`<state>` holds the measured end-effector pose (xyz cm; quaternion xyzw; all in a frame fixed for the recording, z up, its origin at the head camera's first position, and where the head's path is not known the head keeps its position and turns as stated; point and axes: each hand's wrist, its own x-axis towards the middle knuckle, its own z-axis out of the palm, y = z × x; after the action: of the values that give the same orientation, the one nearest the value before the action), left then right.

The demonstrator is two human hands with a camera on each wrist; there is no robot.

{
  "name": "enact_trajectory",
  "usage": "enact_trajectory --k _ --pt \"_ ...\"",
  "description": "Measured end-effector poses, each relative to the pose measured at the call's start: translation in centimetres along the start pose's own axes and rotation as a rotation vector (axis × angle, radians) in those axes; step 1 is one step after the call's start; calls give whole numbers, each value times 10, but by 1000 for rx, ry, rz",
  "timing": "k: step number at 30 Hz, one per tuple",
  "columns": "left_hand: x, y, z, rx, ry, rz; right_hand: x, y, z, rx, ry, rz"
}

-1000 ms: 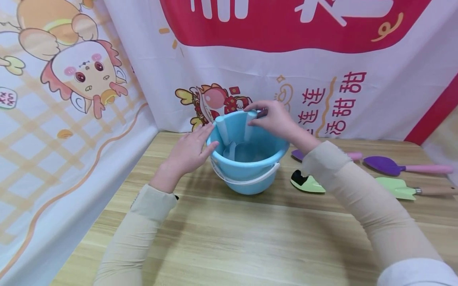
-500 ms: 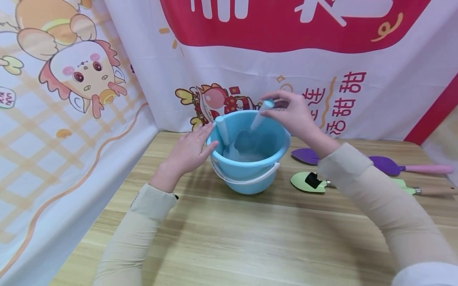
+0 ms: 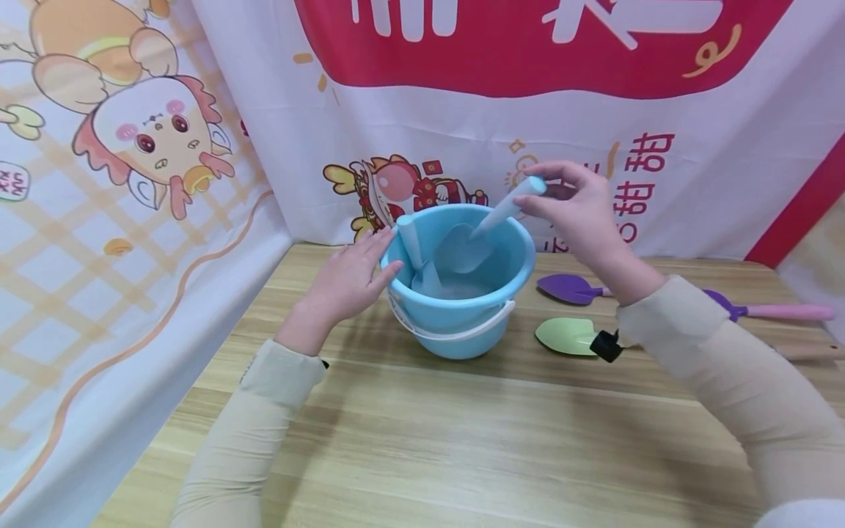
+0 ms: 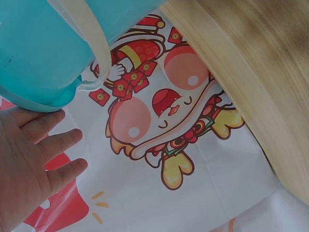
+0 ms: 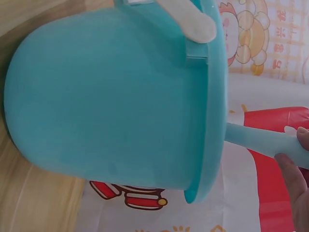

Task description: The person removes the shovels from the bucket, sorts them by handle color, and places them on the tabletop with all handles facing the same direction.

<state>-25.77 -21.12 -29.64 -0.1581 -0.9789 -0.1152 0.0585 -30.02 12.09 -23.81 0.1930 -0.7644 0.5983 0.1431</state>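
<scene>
On the wooden table stands a light blue bucket (image 3: 455,311) with a white carrying handle (image 3: 455,335) hanging at its front. My left hand (image 3: 346,279) rests on its left rim, fingers extended; the left wrist view shows spread left fingers (image 4: 60,145) by the rim. Between thumb and fingers, my right hand (image 3: 581,209) pinches the handle end of a light blue toy shovel (image 3: 498,216). This shovel leans right, its blade inside the bucket. A second light blue shovel (image 3: 411,240) stands in the bucket at the left. In the right wrist view, the pinched handle sticks out past the rim.
Right of the bucket lie a purple shovel (image 3: 568,289), another with a pink handle (image 3: 785,312), a light green trowel (image 3: 564,336) and a brown handle (image 3: 805,353), partly hidden by my right sleeve. A printed cloth (image 3: 264,147) hangs behind.
My right hand has moved right and slightly up with the shovel, which has tilted rightward as its blade rose inside the bucket. The left hand and the bucket have stayed in place.
</scene>
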Motion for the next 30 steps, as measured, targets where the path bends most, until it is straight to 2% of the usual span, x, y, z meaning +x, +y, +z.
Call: enact_trajectory --k 4,13,24,30 --pt "0 -1 0 1 -1 1 -4 -5 -9 44 26 51" --pt "-1 -3 -1 -1 0 1 -6 -7 -28 380 59 128" --pt "-1 -5 -4 -5 7 4 -8 -17 -50 605 125 247" --pt "-1 -5 -5 -5 7 7 -13 -18 -64 713 149 267"
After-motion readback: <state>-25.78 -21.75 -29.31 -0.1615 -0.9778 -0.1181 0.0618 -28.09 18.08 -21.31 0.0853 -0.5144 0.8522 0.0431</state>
